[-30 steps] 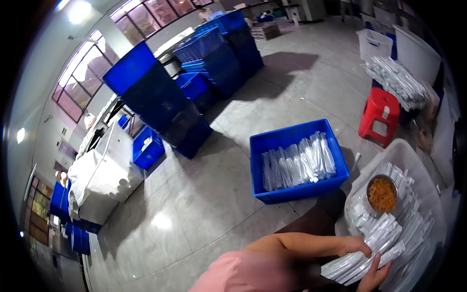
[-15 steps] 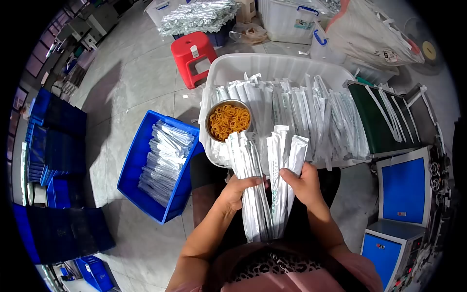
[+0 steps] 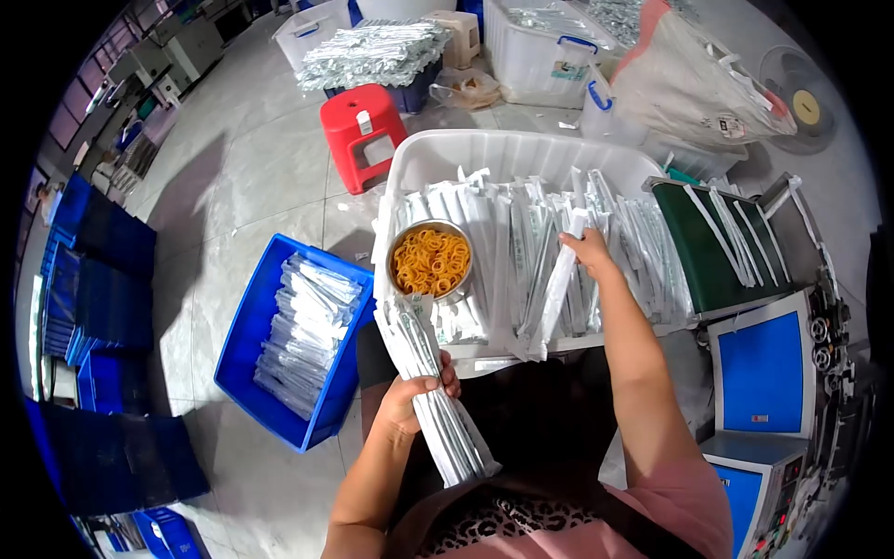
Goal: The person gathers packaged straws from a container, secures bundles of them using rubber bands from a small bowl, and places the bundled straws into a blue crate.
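My left hand point(image 3: 417, 399) is wrapped round a bundle of long, thin white packets point(image 3: 438, 410) with green print, held slanting over my lap. My right hand point(image 3: 589, 252) pinches the upper end of a long white packet point(image 3: 560, 284) above the white plastic tub point(image 3: 521, 144). Many similar packets point(image 3: 643, 252) stand close together in the tub. A round metal bowl point(image 3: 399, 279) full of orange-yellow rubber bands point(image 3: 431, 261) rests on the packets at the tub's left, just beyond the bundle's top. What the packets contain is hidden.
A blue crate point(image 3: 244, 345) holding more packets stands left of the tub. Beyond it is a red stool point(image 3: 358, 116). At the right, a green conveyor belt point(image 3: 694, 242) carrying several packets meets the tub, beside a machine with blue panels point(image 3: 759, 373). Stacked blue crates point(image 3: 102, 298) line the far left.
My hands have moved apart. My right hand has gone forward over the tub with a packet, while my left has shifted left and lower with its bundle. The view has tilted slightly.
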A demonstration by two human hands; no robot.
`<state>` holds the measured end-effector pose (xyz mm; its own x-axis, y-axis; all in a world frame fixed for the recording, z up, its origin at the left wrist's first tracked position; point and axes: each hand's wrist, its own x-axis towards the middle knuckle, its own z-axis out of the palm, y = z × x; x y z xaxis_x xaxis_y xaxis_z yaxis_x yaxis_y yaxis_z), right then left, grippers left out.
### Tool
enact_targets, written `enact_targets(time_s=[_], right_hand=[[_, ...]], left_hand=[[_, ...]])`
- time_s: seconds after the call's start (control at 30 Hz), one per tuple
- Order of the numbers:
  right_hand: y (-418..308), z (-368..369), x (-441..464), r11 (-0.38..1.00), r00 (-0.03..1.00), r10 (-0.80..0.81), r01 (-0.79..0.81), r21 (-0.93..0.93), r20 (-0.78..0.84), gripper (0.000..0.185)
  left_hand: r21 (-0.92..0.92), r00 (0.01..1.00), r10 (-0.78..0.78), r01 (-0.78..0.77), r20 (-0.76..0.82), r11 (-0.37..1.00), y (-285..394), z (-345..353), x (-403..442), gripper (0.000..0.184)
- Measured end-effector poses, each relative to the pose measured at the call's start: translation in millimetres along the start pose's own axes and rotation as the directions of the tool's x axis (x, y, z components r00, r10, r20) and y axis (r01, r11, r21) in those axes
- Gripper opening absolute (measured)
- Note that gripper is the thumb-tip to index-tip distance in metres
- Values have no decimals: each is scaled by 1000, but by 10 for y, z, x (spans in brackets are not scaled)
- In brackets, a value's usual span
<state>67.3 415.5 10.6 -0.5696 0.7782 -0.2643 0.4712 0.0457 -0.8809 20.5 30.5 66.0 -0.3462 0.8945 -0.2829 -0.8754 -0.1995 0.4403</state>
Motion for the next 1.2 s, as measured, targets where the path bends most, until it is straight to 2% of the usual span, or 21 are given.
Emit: enact_targets(time_s=[0.1, 0.13, 0.2, 0.33, 0.37, 0.4, 0.47, 0.53, 0.6, 0.63, 0.7, 0.73, 0.83, 0.87, 0.9, 0.93, 0.97, 1.0, 1.07, 1.17, 1.2], right_hand=[[219, 38, 200, 992, 990, 99, -106, -68, -105, 22], [251, 35, 233, 992, 989, 98, -106, -72, -108, 22], [233, 2, 242, 960, 995, 61, -80, -270, -76, 19], [-31, 83, 218, 920, 999, 14, -26, -391, -34, 21], [-100, 149, 207, 810, 974, -211, 130, -571, -77, 23], [-158, 215, 189, 642, 899, -431, 247, -726, -75, 25], [-652, 526, -192, 625, 674, -737, 652, -430, -49, 26], [-1226, 834, -911, 695, 683, -684, 717, -57, 256, 25], [-1277, 1160, -1140, 352, 438, -782, 897, -266, 444, 20], [-1250, 1201, -1130, 350, 432, -785, 901, -257, 444, 20], [-1103, 1412, -985, 122, 443, -670, 858, -500, 596, 12], [-839, 1516, -806, 69, 371, -758, 864, -499, 537, 7], [-651, 1534, -644, 152, 313, -834, 922, -357, 454, 8], [-939, 1470, -921, 235, 388, -828, 895, -379, 404, 8], [-1056, 1453, -1073, 329, 417, -857, 895, -300, 303, 7], [-1139, 1439, -1180, 486, 518, -810, 855, -182, 274, 8], [-1197, 1349, -1285, 410, 438, -841, 899, -156, 317, 8], [-1299, 1282, -1574, 468, 456, -823, 882, -50, 339, 7], [-1206, 1101, -1942, 541, 448, -636, 840, -51, 628, 7], [-1220, 1112, -2295, 451, 455, -745, 882, -134, 487, 8], [-1240, 1089, -2317, 559, 535, -689, 821, -111, 489, 8]], left_hand=[[-6, 1000, -6, 6, -6, 1000, 26, 5, 15, 40], [-10, 1000, -7, 7, -3, 1000, 32, 11, 26, 40], [-18, 1000, -16, 16, 13, 1000, 29, 39, 41, 39], [-6, 1000, 17, -17, 14, 1000, 67, 40, 17, 39], [-36, 999, 41, -40, 28, 999, 73, 21, -5, 40], [-62, 997, 63, -61, 40, 996, 81, 2, -29, 41], [-26, 994, 105, -104, 27, 994, 113, -2, -59, 40], [18, 996, 90, -90, -13, 996, 120, -3, -82, 39], [89, 999, 30, -29, -11, 996, 158, 37, -97, 43], [87, 1000, -3, 2, 10, 996, 190, 59, -102, 44], [53, 997, -33, 30, 72, 998, 253, 87, -133, 46], [67, 995, -44, 38, 91, 997, 291, 74, -166, 47], [155, 997, 59, -51, -48, 987, 221, -20, -230, 34], [150, 988, 124, -110, -90, 983, 222, 55, -241, 35], [202, 976, 204, -184, -81, 962, 253, 126, -261, 45], [272, 943, 317, -280, -102, 921, 212, 127, -190, 59], [272, 937, 328, -287, -122, 919, 203, 134, -174, 68], [299, 925, 349, -294, -151, 908, 186, 100, -135, 66], [321, 923, 362, -305, -133, 896, 199, 95, -96, 62], [330, 928, 347, -289, -132, 899, 186, 146, -29, 47], [319, 936, 332, -281, -119, 905, 168, 155, -12, 46]])
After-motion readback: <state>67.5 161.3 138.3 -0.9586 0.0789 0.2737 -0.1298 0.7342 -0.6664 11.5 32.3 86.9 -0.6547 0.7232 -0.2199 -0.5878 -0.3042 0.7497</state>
